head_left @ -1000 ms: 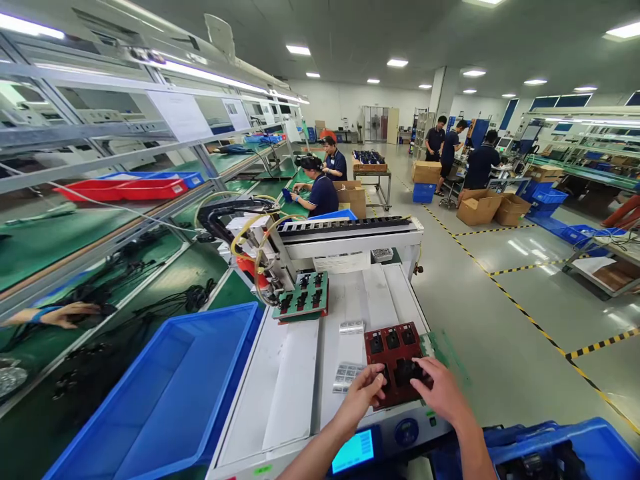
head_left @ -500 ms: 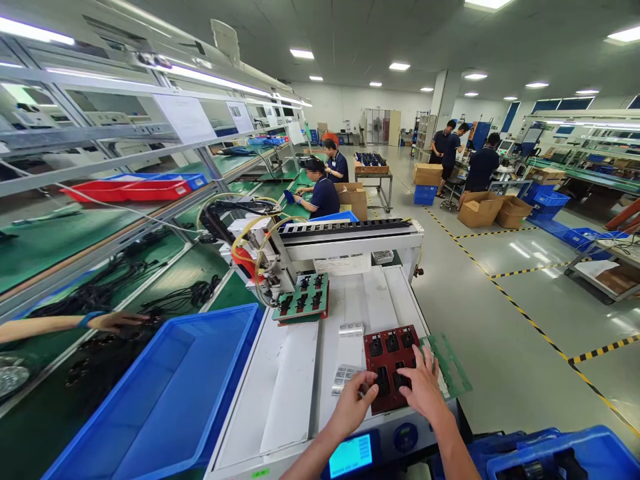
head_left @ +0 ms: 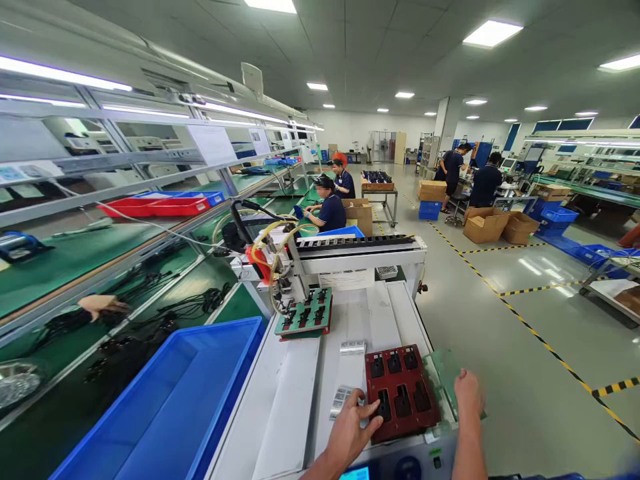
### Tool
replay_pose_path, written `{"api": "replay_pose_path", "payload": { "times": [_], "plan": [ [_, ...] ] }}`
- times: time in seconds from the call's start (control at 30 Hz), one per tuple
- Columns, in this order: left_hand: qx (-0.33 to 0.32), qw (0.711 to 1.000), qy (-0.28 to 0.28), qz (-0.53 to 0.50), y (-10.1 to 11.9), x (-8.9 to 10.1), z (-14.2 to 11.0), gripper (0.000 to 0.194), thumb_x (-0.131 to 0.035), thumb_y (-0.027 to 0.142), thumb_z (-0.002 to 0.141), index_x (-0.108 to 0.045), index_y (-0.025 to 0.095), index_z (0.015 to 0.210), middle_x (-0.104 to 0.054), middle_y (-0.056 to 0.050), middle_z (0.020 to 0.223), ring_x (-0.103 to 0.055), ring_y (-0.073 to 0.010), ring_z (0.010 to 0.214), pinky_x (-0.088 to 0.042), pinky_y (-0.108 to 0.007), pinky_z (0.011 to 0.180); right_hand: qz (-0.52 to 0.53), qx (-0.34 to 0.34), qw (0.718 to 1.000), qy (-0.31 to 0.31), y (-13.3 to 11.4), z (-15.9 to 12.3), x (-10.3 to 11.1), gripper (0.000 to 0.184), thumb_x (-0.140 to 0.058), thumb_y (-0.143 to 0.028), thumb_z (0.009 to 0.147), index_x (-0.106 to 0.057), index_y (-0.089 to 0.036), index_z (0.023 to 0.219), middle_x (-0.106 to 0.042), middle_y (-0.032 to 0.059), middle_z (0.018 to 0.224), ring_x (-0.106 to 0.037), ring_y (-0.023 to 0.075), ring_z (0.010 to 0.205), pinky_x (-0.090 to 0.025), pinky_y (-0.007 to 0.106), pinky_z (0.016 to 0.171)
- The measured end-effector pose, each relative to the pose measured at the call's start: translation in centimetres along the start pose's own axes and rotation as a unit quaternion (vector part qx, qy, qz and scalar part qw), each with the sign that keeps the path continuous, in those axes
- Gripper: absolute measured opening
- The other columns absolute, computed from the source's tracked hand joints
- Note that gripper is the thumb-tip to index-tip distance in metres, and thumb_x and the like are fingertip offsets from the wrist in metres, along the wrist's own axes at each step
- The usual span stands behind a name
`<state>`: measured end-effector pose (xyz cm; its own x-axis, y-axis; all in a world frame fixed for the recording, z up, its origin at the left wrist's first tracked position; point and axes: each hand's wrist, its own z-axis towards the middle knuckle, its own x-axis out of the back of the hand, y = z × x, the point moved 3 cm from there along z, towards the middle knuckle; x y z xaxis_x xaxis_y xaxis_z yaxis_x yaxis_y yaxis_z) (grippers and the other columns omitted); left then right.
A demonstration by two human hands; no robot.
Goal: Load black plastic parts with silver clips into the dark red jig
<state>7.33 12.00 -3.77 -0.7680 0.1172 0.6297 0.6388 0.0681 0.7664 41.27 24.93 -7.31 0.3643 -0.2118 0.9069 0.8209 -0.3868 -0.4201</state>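
In front of me lies a dark red fixture block with several pockets holding black parts. My left hand rests at its lower left corner, fingers apart, a fingertip touching the black part there. To the right of the block, my right hand is closed at the right edge of a thin green plate, which is smeared by motion. A second fixture with a green top plate and black parts sits under the machine head.
A blue bin stands at my left. Silver sticker rolls lie left of the block. The white machine gantry spans behind. Another person's hand reaches over black cables on the green bench. People sit and stand farther back.
My right hand has left the red block and moved right to the green plate, closing there. The left hand stays at the block's left side. The whole view has shifted slightly.
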Motion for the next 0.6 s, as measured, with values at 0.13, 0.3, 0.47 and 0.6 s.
{"api": "replay_pose_path", "payload": {
  "times": [0.13,0.3,0.47,0.6],
  "plan": [
    [0.004,1.0,-0.012,0.012,-0.3,0.1,-0.5,0.044,-0.062,0.049,0.095,-0.073,0.035,0.136,-0.062,-0.014,0.134,-0.064,-0.0353,0.121,-0.049,-0.05,0.112,0.042,0.095,0.99,0.093,-3.1,-1.1,6.0,0.043,-0.036,-0.03,0.103,-0.075,-0.013,0.106,-0.073,0.022,0.104,-0.065,0.0361,0.1,-0.05,0.045,0.087],
    [0.003,0.998,-0.066,-0.007,-1.1,0.1,-0.9,0.057,-0.057,0.059,0.096,-0.064,0.033,0.146,-0.057,-0.016,0.149,-0.054,-0.0369,0.141,-0.041,-0.051,0.123,0.155,0.086,0.97,0.164,-5.1,-3.3,10.3,0.055,-0.033,-0.051,0.106,-0.068,-0.013,0.126,-0.069,0.0255,0.117,-0.065,0.0388,0.102,-0.048,0.046,0.085],
    [0.053,0.996,0.055,-0.048,-2.3,1.7,0.2,0.07,-0.038,0.067,0.1,-0.061,0.024,0.15,-0.044,-0.015,0.163,-0.05,-0.0326,0.147,-0.041,-0.043,0.124,0.269,0.118,0.955,-0.028,-6.6,-2.5,4.8,0.063,-0.034,-0.07,0.097,-0.075,-0.023,0.096,-0.078,0.0179,0.096,-0.072,0.0363,0.089,-0.055,0.041,0.072],
    [0.098,0.991,0.068,-0.068,-2.9,2.2,1.3,0.075,-0.033,0.065,0.102,-0.053,0.017,0.156,-0.042,-0.016,0.163,-0.045,-0.0319,0.151,-0.049,-0.037,0.116,0.276,0.139,0.944,-0.114,-7.1,-2.0,-0.3,0.067,-0.034,-0.074,0.09,-0.075,-0.023,0.082,-0.081,0.015,0.087,-0.076,0.0349,0.086,-0.059,0.039,0.072]
  ]
}}
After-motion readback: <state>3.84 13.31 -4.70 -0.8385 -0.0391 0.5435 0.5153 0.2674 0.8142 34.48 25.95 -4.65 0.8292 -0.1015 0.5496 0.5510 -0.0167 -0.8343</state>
